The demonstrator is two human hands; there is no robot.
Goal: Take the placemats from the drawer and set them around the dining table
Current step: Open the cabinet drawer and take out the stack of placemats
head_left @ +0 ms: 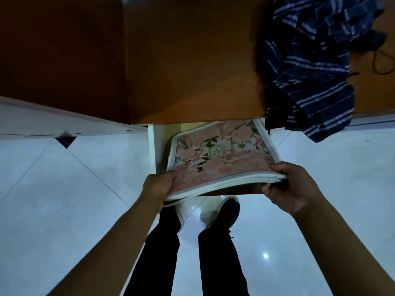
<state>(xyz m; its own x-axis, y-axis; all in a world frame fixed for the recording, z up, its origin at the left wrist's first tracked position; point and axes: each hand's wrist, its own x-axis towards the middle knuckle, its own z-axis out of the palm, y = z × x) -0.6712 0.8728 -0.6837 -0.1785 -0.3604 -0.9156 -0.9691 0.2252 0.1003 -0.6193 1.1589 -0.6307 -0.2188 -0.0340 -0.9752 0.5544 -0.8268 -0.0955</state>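
**Two hands clamped on the placemat stack at the open drawer**

Two bare forearms reach out from my near edge, and between them I see dark trouser legs and a dark shoe [228, 212] on the glossy white tiled floor [64, 199], with a small bright glint of light on the tiles near the right leg.

Just beyond that, my left hand [159, 186] is closed on the near left corner of the stack of pink floral placemats with white padded edges [215, 161], thumb on the top face and the other fingers hidden underneath. My right hand [292, 186] is clamped on the near right corner in the same way, thumb pressed on the printed top and fingers curled below the layered white edges. The near edge of the stack sags a little between the two grips, and several layers show there; I cannot tell their number.

The far part of the stack lies over the open white-sided drawer [152, 146], whose left wall shows beside the mats. The top mat carries a small pale label with script at its middle.

Farther on sits the brown wooden cabinet top [192, 60] above the drawer. At the far right, a dark blue cloth with white stripes [310, 67] drapes over the top's edge and hangs down past it.
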